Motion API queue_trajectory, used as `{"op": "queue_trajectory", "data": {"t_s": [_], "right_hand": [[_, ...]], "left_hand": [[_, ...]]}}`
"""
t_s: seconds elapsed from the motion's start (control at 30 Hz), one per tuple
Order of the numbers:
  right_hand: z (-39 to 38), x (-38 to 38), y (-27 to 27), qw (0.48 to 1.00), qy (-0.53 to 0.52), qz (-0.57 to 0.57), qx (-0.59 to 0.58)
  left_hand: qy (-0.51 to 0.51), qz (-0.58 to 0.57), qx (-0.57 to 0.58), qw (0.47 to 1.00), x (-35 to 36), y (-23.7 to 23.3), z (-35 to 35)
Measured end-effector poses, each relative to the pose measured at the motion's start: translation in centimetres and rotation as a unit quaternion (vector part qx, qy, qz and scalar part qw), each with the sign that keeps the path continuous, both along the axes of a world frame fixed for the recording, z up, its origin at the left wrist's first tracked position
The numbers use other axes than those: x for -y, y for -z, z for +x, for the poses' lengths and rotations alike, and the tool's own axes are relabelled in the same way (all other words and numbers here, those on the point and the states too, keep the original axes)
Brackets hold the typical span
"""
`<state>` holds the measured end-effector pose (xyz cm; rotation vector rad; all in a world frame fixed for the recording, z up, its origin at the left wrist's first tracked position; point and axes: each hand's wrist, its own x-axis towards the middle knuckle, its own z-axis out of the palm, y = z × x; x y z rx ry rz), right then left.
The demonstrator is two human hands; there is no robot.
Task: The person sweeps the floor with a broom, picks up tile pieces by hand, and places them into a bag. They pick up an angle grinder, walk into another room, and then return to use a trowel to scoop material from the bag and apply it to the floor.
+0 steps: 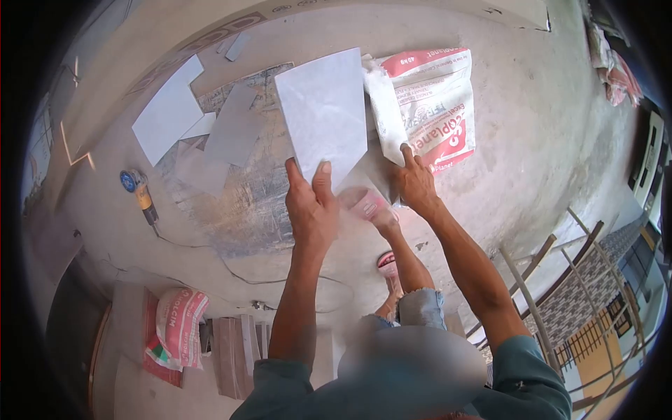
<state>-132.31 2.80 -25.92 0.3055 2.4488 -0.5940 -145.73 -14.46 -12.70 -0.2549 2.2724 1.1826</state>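
Note:
A white tile (323, 112) with one cut corner is gripped at its lower edge by my left hand (311, 206), thumb on the face and fingers behind. To the right lies a white and red cement bag (437, 105) with a folded side. My right hand (414, 183) is at the bag's lower left corner, index finger on the folded edge and other fingers curled; what lies under the palm is hidden. My foot in a pink slipper (369, 204) is just below, partly blurred.
Cut tile pieces (168, 112) lie on a worn board (245, 217) at left. An angle grinder (142, 196) rests beside it, its cord (259, 281) trailing over the floor. Another cement bag (183, 322) stands lower left; wooden poles (532, 308) are at right.

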Motion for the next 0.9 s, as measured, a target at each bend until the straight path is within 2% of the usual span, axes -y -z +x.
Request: {"op": "queue_trajectory", "data": {"t_s": [0.03,0.1,0.2,0.27,0.3,0.33,0.4,0.47,0.53,0.6,0.67,0.73,0.8,0.87,0.9], "right_hand": [[-1.0,-0.1,-1.0,0.999,0.02,-0.014,0.025],[-2.7,-0.6,-2.6,0.995,0.056,-0.031,0.08],[-3.0,-2.4,-4.0,0.987,0.126,-0.034,-0.09],[-3.2,-3.7,-5.8,0.991,0.094,0.033,-0.095],[-3.0,-4.3,-6.6,0.991,0.079,0.026,-0.101],[-1.9,-5.4,-6.2,0.986,0.031,0.012,-0.161],[-2.9,-4.9,-8.0,0.998,0.067,-0.001,-0.014],[-2.8,-4.0,-8.0,0.998,0.044,0.003,-0.036],[-3.2,-2.9,-7.5,0.997,0.038,0.007,-0.07],[-4.0,-2.7,-6.8,0.992,0.042,0.019,-0.115],[-4.6,-2.6,-7.3,0.995,0.062,0.019,-0.081],[-4.5,-1.9,-7.1,0.994,0.075,0.026,-0.073],[-3.2,-1.6,-7.2,0.991,0.077,0.056,-0.093],[-2.1,-1.8,-6.8,0.985,0.12,0.005,-0.121],[-2.4,-1.6,-7.2,0.985,0.124,0.001,-0.117]], "left_hand": [[-0.019,-0.046,-0.045,0.998,1.5,-1.0,-0.6],[-0.002,-0.094,-0.049,0.994,7.2,1.6,0.0],[-0.028,-0.022,0.041,0.999,11.9,2.8,0.9],[-0.071,0.007,0.054,0.996,12.5,3.8,2.6],[-0.093,0.021,0.059,0.994,12.5,4.4,3.4],[-0.127,0.052,0.058,0.989,12.0,5.4,4.4],[-0.196,0.108,0.054,0.973,9.3,7.5,6.3],[-0.254,0.152,0.048,0.954,4.6,9.0,7.0],[-0.286,0.194,0.012,0.938,-0.4,12.8,8.4],[-0.288,0.233,0.087,0.925,-4.3,13.0,8.4],[-0.215,0.205,0.204,0.933,-6.6,12.3,8.3],[-0.171,0.231,0.214,0.934,-9.4,14.4,10.3],[-0.014,0.158,0.079,0.984,-11.0,14.7,9.5],[0.183,0.054,-0.046,0.981,-11.4,16.9,8.6],[0.217,0.044,-0.045,0.974,-10.7,17.8,7.8]]}}
